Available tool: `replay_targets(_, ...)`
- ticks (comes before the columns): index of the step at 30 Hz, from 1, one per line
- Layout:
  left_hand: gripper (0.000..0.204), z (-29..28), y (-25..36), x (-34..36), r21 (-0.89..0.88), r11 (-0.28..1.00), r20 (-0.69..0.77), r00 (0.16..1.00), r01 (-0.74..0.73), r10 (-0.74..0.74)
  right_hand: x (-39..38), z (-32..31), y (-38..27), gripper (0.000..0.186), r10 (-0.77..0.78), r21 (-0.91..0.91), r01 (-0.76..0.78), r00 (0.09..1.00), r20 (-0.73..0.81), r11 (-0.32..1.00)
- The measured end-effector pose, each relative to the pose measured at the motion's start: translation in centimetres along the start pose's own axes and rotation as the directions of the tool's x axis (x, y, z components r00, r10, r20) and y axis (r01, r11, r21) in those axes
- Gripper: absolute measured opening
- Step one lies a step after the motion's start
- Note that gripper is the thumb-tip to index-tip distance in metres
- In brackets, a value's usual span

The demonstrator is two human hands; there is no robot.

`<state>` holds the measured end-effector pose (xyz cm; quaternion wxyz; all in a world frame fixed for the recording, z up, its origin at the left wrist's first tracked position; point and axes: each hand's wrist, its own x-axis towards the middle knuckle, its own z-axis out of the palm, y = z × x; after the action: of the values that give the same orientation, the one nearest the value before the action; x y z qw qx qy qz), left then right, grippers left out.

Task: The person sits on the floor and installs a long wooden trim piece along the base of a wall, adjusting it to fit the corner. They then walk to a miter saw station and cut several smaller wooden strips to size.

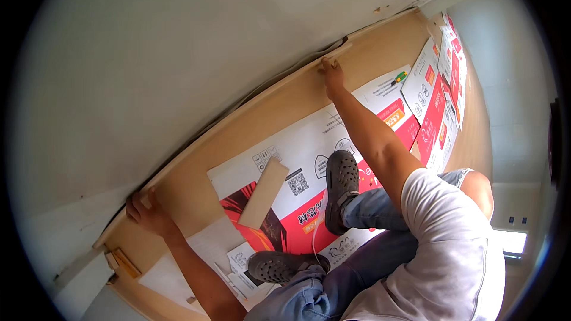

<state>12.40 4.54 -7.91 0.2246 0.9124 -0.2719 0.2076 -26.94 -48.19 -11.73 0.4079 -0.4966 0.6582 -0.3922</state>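
A long, thin light-wood strip (238, 116) runs along the wall at the back edge of a wood surface (193, 199). My left hand (147, 213) is at its left end, fingers curled over the edge. Farther right, my right hand (333, 77) pinches the same strip close to its right end, arm stretched out. A dark, uneven gap shows between strip and wall. Below my hands lies a red and white printed cardboard sheet (238, 166), with a short wood board (264, 195) resting on it. My feet, in grey clogs (343, 184), are on the cardboard.
A green utility knife (399, 78) lies on the cardboard beyond my right forearm. More printed cardboard (425, 80) covers the right side. A thin white cable (315, 235) runs by my feet. Small wood pieces (126, 261) sit at the far left corner. The pale wall (178, 53) rises behind the strip.
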Motion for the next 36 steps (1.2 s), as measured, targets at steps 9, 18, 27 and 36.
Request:
replay_targets(9,0.040,-1.6,-2.1,0.6,0.100,0.995,-0.003,1.000,-0.001,0.001,-2.4,6.2,-0.7,0.075,-0.083,-0.116,0.097,0.989,0.121,0.988)
replay_targets(18,0.077,-1.4,1.1,1.7,-0.288,0.639,0.234,0.699,0.713,-0.675,-2.6,4.9,-1.3,0.067,-0.130,0.244,0.080,0.972,0.196,0.967)
replay_targets(27,0.077,1.2,2.2,1.4,-0.437,0.570,0.208,0.695,0.696,-0.688,-2.7,3.4,-3.6,0.060,-0.001,0.176,-0.041,0.972,0.234,0.984)
replay_targets(36,0.076,1.8,1.5,1.4,-0.572,0.503,0.261,0.725,0.648,-0.638,-0.3,2.5,-2.8,0.037,0.034,0.101,-0.073,0.939,0.343,0.992)
